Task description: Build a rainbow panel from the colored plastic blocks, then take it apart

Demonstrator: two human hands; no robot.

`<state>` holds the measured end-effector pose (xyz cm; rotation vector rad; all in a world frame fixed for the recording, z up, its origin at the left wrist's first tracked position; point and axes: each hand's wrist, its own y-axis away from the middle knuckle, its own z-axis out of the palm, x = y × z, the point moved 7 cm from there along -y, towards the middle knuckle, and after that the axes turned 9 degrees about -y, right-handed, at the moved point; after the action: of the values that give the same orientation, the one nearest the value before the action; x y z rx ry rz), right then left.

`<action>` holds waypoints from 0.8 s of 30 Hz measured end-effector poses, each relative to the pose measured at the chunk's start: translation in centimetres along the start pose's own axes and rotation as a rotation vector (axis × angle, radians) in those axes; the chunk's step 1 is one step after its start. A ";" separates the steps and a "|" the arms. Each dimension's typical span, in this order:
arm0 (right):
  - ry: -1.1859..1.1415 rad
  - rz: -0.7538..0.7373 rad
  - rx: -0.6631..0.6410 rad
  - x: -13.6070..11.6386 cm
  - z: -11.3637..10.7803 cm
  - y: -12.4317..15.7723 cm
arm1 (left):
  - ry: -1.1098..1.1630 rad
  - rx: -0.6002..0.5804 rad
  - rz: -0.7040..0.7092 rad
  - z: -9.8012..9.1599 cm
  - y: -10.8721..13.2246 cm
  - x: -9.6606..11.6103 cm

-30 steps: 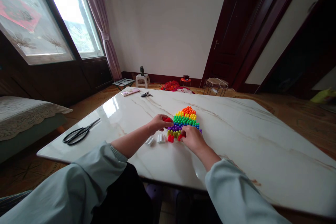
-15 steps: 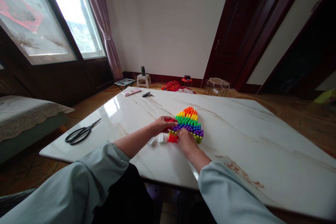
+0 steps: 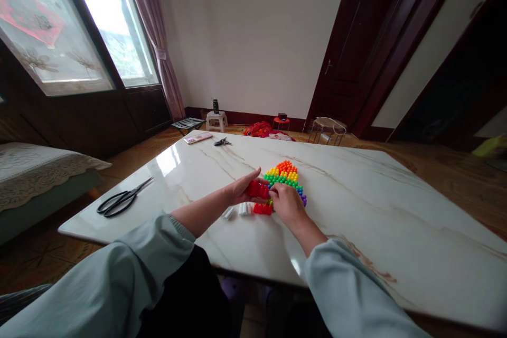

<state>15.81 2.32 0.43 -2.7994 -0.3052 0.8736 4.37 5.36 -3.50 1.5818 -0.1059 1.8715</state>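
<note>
My left hand (image 3: 240, 190) cradles a cluster of glossy red plastic pieces (image 3: 256, 188), its thumb raised and its fingers beneath them. At the right end of that cluster, the fingertips of my right hand (image 3: 287, 202) are pinched together; what lies between them is hidden. Just beyond both hands is a packed group of small knobbly plastic pieces (image 3: 283, 179) in orange, yellow, green, blue and purple bands. My right hand covers part of this group. More red pieces (image 3: 263, 208) lie on the table below my left hand, beside small white pieces (image 3: 245, 209).
The marble-patterned table (image 3: 356, 190) carries black-handled scissors (image 3: 119, 202) at the left. A phone (image 3: 198, 138) and a small dark tool (image 3: 222, 142) lie near its far edge. Stools, including a white one (image 3: 216, 120), stand on the floor beyond.
My left hand has turned and opened its thumb upward, showing the red pieces in it. My right hand has lifted from the lower red pieces to the cluster in my left hand.
</note>
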 end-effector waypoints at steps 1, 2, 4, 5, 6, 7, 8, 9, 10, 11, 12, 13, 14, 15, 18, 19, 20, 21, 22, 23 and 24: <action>-0.039 0.001 0.027 0.0 -0.1 -0.1 | 0.001 -0.007 0.000 0.1 0.1 0.0; -0.069 0.006 0.047 0.0 -0.1 -0.2 | 0.004 -0.015 0.003 0.3 0.1 0.1; -0.096 0.026 0.062 0.2 0.1 -0.3 | 0.009 -0.027 0.011 0.6 0.3 0.3; -0.096 0.037 0.062 0.3 0.2 -0.3 | 0.009 -0.032 0.016 0.8 0.4 0.4; -0.094 0.044 0.060 0.4 0.3 -0.4 | 0.005 -0.038 0.018 0.9 0.5 0.5; -0.092 0.047 0.058 0.6 0.3 -0.4 | 0.000 -0.042 0.021 1.0 0.6 0.6; -0.095 0.048 0.060 0.7 0.3 -0.4 | -0.007 -0.048 0.022 1.1 0.7 0.7; -0.102 0.044 0.065 0.7 0.2 -0.5 | -0.013 -0.056 0.025 1.1 0.7 0.7; -0.112 0.035 0.071 0.8 0.2 -0.5 | -0.018 -0.063 0.028 1.1 0.8 0.8; -0.125 0.025 0.081 0.8 0.1 -0.5 | -0.026 -0.070 0.032 1.1 0.8 0.8; -0.139 0.013 0.094 0.7 0.0 -0.5 | -0.036 -0.078 0.038 1.1 0.8 0.8; -0.155 0.003 0.108 0.7 -0.1 -0.5 | -0.050 -0.088 0.045 1.1 0.8 0.8; -0.176 -0.007 0.117 0.6 -0.1 -0.5 | -0.066 -0.097 0.054 1.1 0.8 0.8; -0.203 -0.014 0.120 0.6 -0.1 -0.5 | -0.082 -0.105 0.065 1.1 0.8 0.8; -0.310 -0.014 0.111 0.6 0.0 -0.5 | -0.119 -0.112 0.098 1.1 0.7 0.8; -0.344 -0.011 0.117 0.7 -0.1 -0.5 | -0.129 -0.098 0.107 1.1 0.6 0.8; -0.369 -0.010 0.135 0.7 -0.4 -0.5 | -0.138 -0.078 0.115 1.0 0.5 0.8; -0.385 -0.007 0.164 0.9 -0.8 -0.5 | -0.148 -0.046 0.122 0.8 0.5 0.9; -0.394 -0.003 0.201 1.1 -1.3 -0.5 | -0.160 0.000 0.129 0.4 0.4 0.9; -0.397 0.001 0.238 1.3 -1.9 -0.5 | -0.174 0.060 0.139 -0.1 0.3 1.1; -0.397 0.007 0.270 1.7 -2.5 -0.4 | -0.191 0.134 0.154 -0.8 0.3 1.3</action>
<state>18.50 2.83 1.63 -2.3706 -0.2137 1.3609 3.49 6.09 -2.43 1.8909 -0.1948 1.8712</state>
